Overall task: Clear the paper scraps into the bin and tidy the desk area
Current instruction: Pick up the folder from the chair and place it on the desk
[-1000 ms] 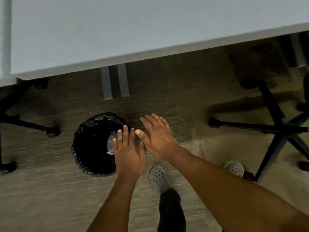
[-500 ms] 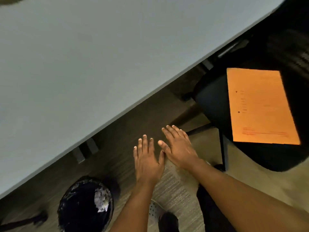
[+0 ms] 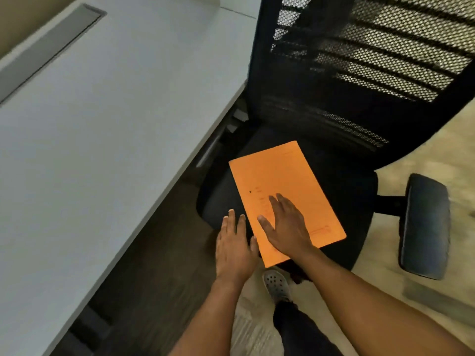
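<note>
An orange folder (image 3: 282, 181) lies flat on the black seat of an office chair (image 3: 357, 201). My right hand (image 3: 286, 227) hovers over the folder's near half, palm down, fingers spread, holding nothing. My left hand (image 3: 235, 247) is just left of the folder's near edge, above the seat's front rim, flat and empty too. The bin and the paper scraps are out of view.
A white desk top (image 3: 108, 140) fills the left side, with a grey cable slot (image 3: 48, 47) at its back. The chair's mesh back (image 3: 359, 68) rises at the upper right and an armrest (image 3: 424, 224) sticks out on the right. My shoe (image 3: 276, 285) stands on the carpet.
The view has swung from the bin under the desk up to the chair. Both hands moved right, and the right hand is now over the orange folder. The bin has left the frame.
</note>
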The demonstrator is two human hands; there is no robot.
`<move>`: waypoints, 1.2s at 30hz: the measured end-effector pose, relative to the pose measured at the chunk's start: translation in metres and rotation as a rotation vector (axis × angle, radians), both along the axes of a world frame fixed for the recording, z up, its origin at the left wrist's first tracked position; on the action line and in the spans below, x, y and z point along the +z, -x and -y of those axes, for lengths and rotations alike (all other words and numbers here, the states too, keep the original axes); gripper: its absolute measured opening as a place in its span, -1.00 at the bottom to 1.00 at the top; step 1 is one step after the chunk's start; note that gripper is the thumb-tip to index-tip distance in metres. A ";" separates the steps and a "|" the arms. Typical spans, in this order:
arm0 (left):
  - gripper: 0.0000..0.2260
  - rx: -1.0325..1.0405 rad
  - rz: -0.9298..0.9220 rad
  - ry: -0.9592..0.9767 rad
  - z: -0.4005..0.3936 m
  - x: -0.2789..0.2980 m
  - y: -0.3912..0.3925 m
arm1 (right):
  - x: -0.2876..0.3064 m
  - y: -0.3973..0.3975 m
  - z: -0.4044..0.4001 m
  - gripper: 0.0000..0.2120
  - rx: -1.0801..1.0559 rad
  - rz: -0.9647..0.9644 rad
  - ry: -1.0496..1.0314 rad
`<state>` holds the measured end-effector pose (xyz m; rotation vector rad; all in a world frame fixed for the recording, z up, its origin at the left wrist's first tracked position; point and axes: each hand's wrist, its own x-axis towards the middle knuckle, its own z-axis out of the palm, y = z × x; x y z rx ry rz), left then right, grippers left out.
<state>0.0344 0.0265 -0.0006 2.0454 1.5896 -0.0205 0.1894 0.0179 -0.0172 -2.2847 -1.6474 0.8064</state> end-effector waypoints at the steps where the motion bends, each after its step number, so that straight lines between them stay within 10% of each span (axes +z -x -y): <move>1: -0.43 -0.029 -0.030 0.016 -0.009 -0.003 -0.011 | -0.004 -0.015 -0.006 -0.34 -0.023 0.000 0.023; 16: -0.53 0.586 0.176 0.639 -0.052 -0.050 -0.061 | -0.052 -0.124 -0.025 -0.26 -0.459 -0.141 0.318; 22: -0.64 0.783 0.292 0.560 -0.039 -0.038 -0.049 | -0.046 -0.136 -0.015 -0.61 -0.611 -0.260 0.419; 36: -0.55 0.760 0.600 0.333 -0.019 0.086 -0.013 | 0.080 -0.086 0.018 -0.60 -0.653 -0.365 -0.001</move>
